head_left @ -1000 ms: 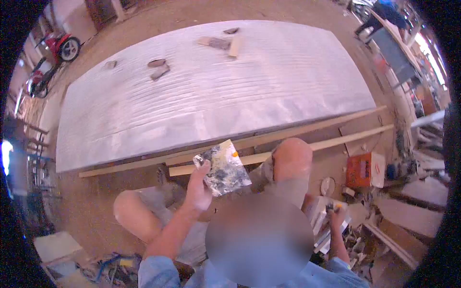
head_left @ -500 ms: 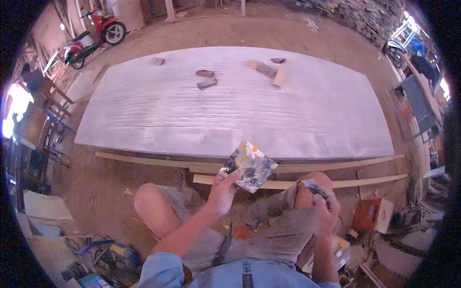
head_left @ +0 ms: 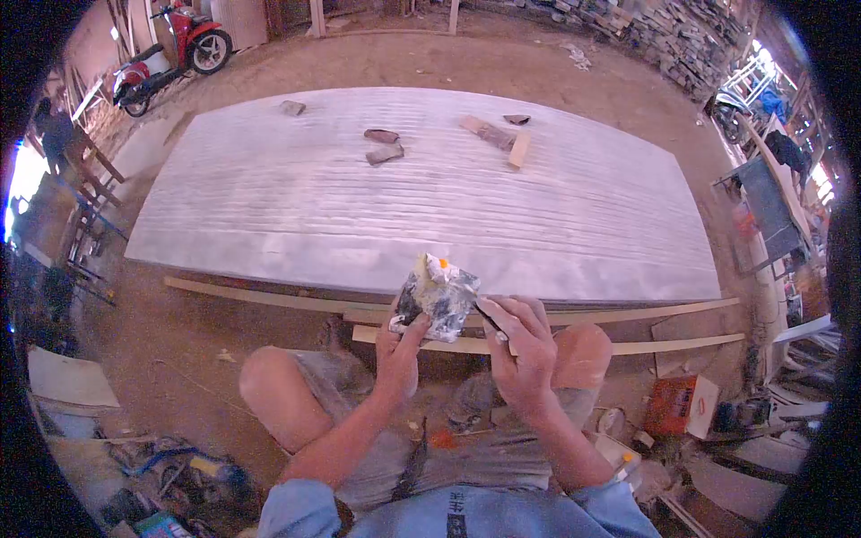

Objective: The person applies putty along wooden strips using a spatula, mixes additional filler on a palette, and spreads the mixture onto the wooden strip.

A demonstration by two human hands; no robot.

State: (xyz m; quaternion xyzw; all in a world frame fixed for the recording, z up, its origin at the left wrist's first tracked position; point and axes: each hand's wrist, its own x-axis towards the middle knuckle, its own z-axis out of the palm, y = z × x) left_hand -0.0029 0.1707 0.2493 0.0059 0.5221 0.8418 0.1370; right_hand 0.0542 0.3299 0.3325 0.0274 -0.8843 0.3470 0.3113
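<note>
My left hand (head_left: pixel 397 359) grips the lower left edge of a square mixing plate (head_left: pixel 446 309), thumb on top. Its face is smeared black and white, with pale paste (head_left: pixel 429 272) and a small orange dab (head_left: pixel 443 264) near the far corner. My right hand (head_left: pixel 523 348) is closed around a dark-handled putty knife (head_left: pixel 490 314), whose tip is at the plate's right edge. Most of the blade cannot be made out. Just beyond both hands lies a large whitish ribbed panel (head_left: pixel 314 242).
Sandpaper-like scraps (head_left: pixel 384 154) and wood blocks (head_left: pixel 519 150) lie on the panel. Long wooden strips (head_left: pixel 628 343) run along its near side. An orange-red box (head_left: pixel 673 403) stands at right; a red motorbike (head_left: pixel 170 58) is parked at far left. Stacked wood (head_left: pixel 691 40) fills the back right.
My right hand has swung in from my right knee, bringing the putty knife to the plate. My left hand has shifted slightly left with the plate, which has turned a little.
</note>
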